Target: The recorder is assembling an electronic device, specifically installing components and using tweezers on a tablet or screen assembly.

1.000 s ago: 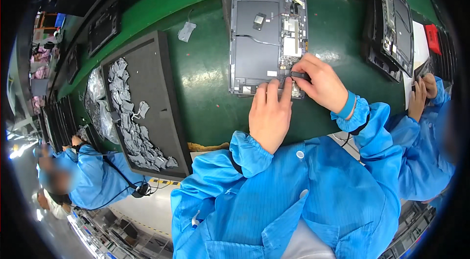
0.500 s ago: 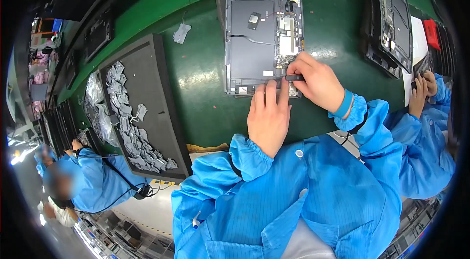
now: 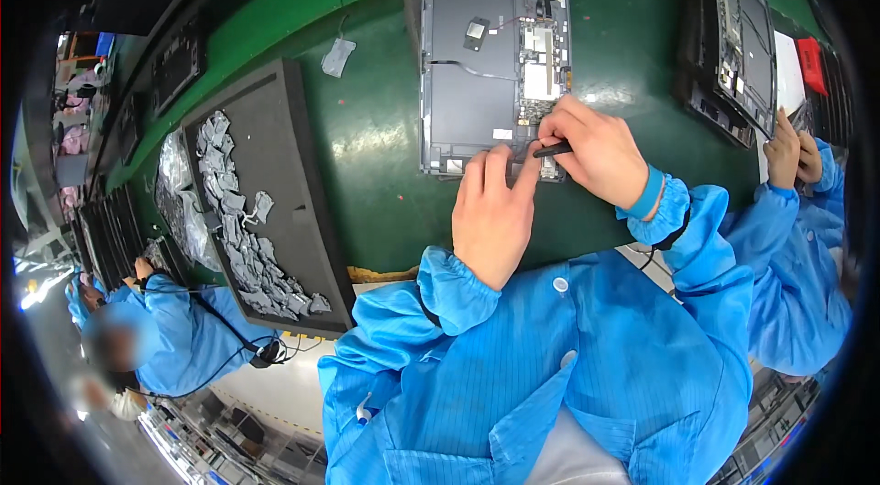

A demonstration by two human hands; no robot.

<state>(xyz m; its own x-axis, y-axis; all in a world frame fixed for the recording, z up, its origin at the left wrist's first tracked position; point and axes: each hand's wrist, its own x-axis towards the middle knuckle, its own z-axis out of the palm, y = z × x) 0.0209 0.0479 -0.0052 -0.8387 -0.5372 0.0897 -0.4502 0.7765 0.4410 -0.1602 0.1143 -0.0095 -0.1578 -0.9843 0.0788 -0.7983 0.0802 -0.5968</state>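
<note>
An opened tablet-like device [image 3: 472, 104] lies on the green bench in front of me, its inner side up. A circuit board [image 3: 539, 54] runs along its right side, and a small dark rectangular part [image 3: 476, 33] rests on its large grey panel. My right hand [image 3: 596, 150] pinches a slim black tool [image 3: 553, 149] over the board's near end; the tool's tip is hidden by fingers. My left hand [image 3: 495, 210] lies across the device's near edge with fingers stretched out, the index fingertip beside the tool. Whether a tiny part is under those fingertips, I cannot tell.
A dark foam tray [image 3: 298, 137] holding many small grey pieces stands at the left. One similar grey piece [image 3: 338, 57] lies beyond it. Stacked opened devices [image 3: 729, 54] are at the right, near another person's hands [image 3: 788, 155] and a red object [image 3: 810, 66].
My left hand has shifted slightly left and the black tool has tilted in my right hand. At the right, the other person's hands have moved.
</note>
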